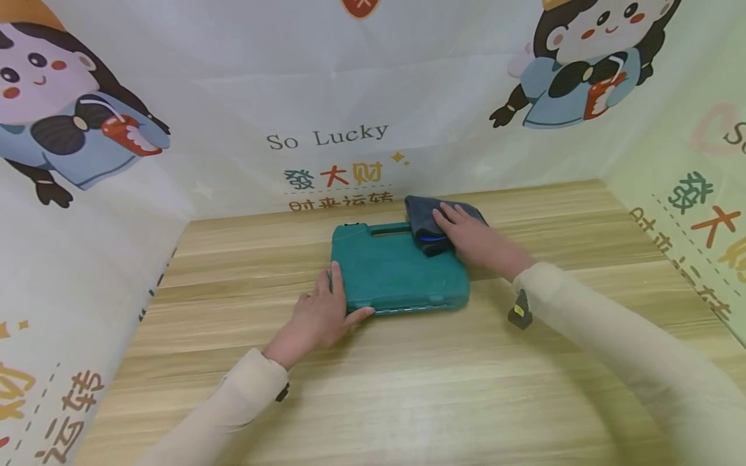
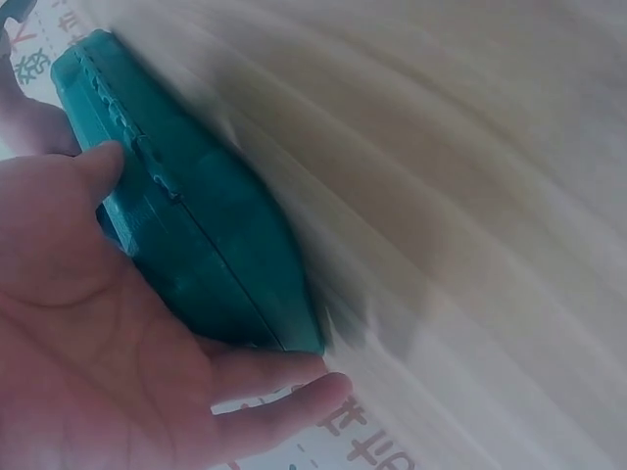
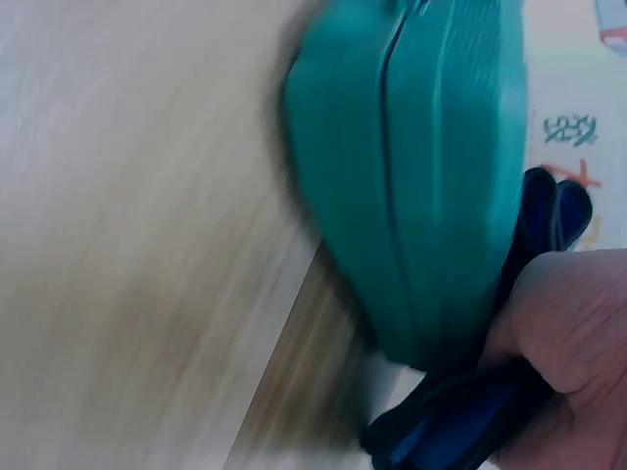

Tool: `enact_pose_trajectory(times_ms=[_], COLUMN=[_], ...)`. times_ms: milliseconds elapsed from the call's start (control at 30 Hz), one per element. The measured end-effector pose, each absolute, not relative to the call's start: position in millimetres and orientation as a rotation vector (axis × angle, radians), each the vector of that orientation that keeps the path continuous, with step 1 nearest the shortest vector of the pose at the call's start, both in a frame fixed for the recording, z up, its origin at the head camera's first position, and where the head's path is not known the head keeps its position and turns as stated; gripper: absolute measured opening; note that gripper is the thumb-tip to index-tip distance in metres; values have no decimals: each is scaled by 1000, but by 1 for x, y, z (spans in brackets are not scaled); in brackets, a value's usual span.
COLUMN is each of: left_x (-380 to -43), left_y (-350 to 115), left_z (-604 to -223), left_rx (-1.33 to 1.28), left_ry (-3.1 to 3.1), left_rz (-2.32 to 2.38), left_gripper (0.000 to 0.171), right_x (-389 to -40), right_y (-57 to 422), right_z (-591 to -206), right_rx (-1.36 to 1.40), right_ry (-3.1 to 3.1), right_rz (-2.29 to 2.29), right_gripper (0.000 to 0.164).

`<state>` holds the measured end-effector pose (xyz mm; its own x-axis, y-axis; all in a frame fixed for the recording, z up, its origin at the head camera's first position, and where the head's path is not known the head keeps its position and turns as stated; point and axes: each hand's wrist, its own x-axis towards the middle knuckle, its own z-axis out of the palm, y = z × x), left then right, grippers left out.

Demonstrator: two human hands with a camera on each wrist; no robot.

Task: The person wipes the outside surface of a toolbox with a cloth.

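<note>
A green plastic carrying case (image 1: 402, 268) lies flat on the table, its handle side facing the back wall. My left hand (image 1: 320, 310) rests at its front left corner, with the thumb along the front edge and straight fingers against the left side. In the left wrist view the palm (image 2: 88, 323) faces the case's side (image 2: 196, 235). My right hand (image 1: 466, 233) holds a folded dark blue cloth (image 1: 422, 217) over the case's back right corner, fingers spread on top. The cloth (image 3: 460, 416) hangs past the case's end in the right wrist view.
The wooden table (image 1: 408, 395) extends around the case. A white printed sheet (image 1: 233, 97) with cartoon figures and lettering stands behind it and along both sides. A small black tag (image 1: 520, 312) hangs from the right cuff.
</note>
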<state>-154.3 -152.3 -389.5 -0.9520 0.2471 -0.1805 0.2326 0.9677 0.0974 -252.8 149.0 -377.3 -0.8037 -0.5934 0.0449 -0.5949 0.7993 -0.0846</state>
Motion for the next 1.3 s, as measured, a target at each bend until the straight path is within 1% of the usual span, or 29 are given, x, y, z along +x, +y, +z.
enact_pose_trajectory(times_ms=[167,500,733,800,1133,1300], left_x=[-154,-154,-154,-155,-163,-164], left_y=[-149,-146,-145,-146,-157,-159], left_z=[-390,-393,-393,-392,-393,-394], left_rx=[357,359,366,366,386,365], left_ry=[2936,2973,2975,2961,2887,2857], left_rz=[105,78,100,125,307,391], left_gripper=[105,104,105,106,109,111], right_x=[-242,-227,-225,-226,-221,-220], right_y=[140,119,102,99,78,58], right_z=[-376,-373,-374,-375,-373,-373], right_rx=[902,833,679,660,682,754], right_ry=[-3023,-3069,-3159,-3162,-3191,-3170], right_rz=[183,35,93,125,184,210], right_gripper=[56,59,69,69,72,71])
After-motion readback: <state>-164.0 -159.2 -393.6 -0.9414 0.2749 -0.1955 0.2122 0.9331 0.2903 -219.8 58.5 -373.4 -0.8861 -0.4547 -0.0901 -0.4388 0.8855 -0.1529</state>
